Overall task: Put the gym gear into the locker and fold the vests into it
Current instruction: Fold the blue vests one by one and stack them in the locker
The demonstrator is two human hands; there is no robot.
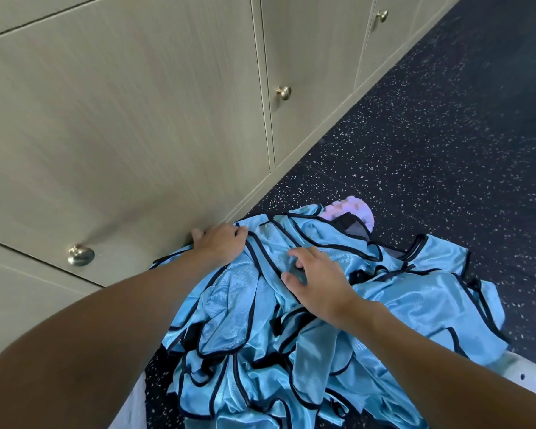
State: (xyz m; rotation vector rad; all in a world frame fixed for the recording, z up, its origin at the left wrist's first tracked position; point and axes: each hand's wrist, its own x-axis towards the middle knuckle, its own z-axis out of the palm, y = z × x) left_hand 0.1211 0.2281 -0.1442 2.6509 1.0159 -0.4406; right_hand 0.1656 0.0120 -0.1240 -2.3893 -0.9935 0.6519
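Vests (254,329): blue, black-trimmed heap on the floor (446,144), from centre to 6 o'clock, touching the closed lockers (136,119) at 10 o'clock. Left hand (222,244): fingers released and spread, resting on the heap's 10 o'clock edge. Right hand (317,281): fingers bent onto the fabric at centre; whether they grasp it cannot be told.

Vests (291,335) heaped on floor (446,150) (right of lockers (136,119)).

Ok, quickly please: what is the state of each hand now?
Left hand: open, palm down on the blue vests.
Right hand: fingers bent on the vests; whether it grips cannot be told.
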